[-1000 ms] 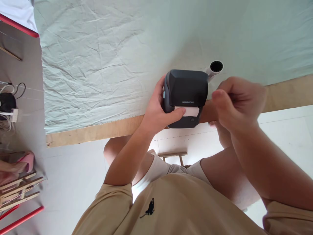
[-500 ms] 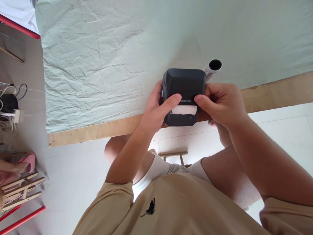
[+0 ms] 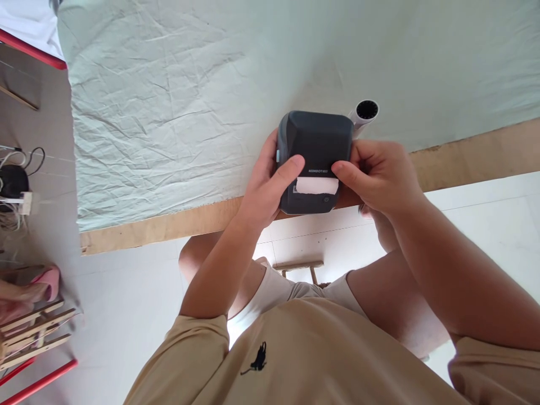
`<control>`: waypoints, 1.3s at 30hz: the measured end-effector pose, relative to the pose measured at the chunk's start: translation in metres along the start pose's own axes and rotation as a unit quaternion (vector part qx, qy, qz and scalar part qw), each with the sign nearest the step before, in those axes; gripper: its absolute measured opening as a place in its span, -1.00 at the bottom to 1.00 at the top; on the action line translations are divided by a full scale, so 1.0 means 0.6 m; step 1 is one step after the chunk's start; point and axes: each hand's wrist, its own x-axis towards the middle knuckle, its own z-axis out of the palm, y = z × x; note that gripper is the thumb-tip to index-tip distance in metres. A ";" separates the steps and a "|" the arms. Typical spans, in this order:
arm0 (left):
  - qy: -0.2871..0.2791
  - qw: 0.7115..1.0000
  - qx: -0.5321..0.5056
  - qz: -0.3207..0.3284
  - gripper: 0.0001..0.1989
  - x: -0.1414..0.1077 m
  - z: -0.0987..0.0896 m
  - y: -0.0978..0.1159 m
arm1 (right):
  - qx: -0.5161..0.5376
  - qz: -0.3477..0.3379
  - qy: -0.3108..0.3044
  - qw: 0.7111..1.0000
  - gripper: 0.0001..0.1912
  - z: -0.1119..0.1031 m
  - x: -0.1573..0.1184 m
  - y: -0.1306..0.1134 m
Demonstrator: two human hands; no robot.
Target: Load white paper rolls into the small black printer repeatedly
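A dark label printer (image 3: 320, 140) is held between my two hands near the table's front edge. White paper (image 3: 317, 185) sticks out of its slot, above a round power button. My left hand (image 3: 270, 183) wraps round the printer's left side, thumb on its top face. At the right side my right hand (image 3: 377, 171) grips it, its thumb at the front corner and its other fingers curled and partly hidden. Just behind the right hand a white cylinder with a black round end (image 3: 366, 111) rests on the cloth.
A wrinkled pale green cloth (image 3: 169, 112) covers the table, whose bare wooden edge (image 3: 169, 225) shows in front. On the floor at the left are cables with a black object (image 3: 14, 181), a wooden rack (image 3: 37, 332), red bars and another person's foot in a pink slipper (image 3: 49, 281).
The printer and both hands have shifted very slightly left and up in view. My left thumb has slid a little off the printed lettering, which now shows more fully.
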 end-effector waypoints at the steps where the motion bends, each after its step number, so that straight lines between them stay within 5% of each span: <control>1: -0.006 1.000 -0.018 0.006 -0.61 0.002 0.001 0.000 | -0.006 -0.001 0.002 1.000 -0.38 0.000 0.000 0.002; 5: 0.005 0.998 -0.056 -0.004 -0.67 0.011 0.001 0.000 | -0.033 -0.007 0.009 0.999 -0.34 0.002 -0.002 0.006; 13: 0.140 0.988 -0.037 -0.049 -0.63 0.016 -0.003 -0.015 | -0.004 -0.036 -0.024 0.999 -0.34 -0.004 -0.007 0.007; 17: 0.148 0.987 -0.037 -0.048 -0.61 0.018 0.001 -0.011 | 0.014 -0.038 -0.005 0.999 -0.31 -0.002 -0.008 0.013; 23: 0.096 0.990 -0.068 -0.074 -0.54 0.017 0.011 -0.002 | 0.078 -0.100 0.143 0.981 -0.36 0.013 -0.005 -0.011; 27: 0.051 0.997 -0.035 -0.040 -0.60 0.011 0.003 -0.009 | 0.029 -0.156 0.245 0.957 -0.62 0.008 0.001 -0.045; 30: 0.037 0.999 -0.010 -0.037 -0.58 0.005 -0.001 -0.009 | -0.122 -0.156 0.208 0.958 -0.79 0.003 0.007 -0.057; 35: 0.027 0.998 0.018 -0.054 -0.58 -0.001 0.003 -0.001 | -0.355 -0.110 0.055 0.927 -0.99 -0.001 0.017 -0.064; 39: 0.032 0.997 0.030 -0.062 -0.57 -0.001 0.003 0.000 | -0.326 -0.095 -0.006 0.940 -0.72 -0.014 0.012 -0.076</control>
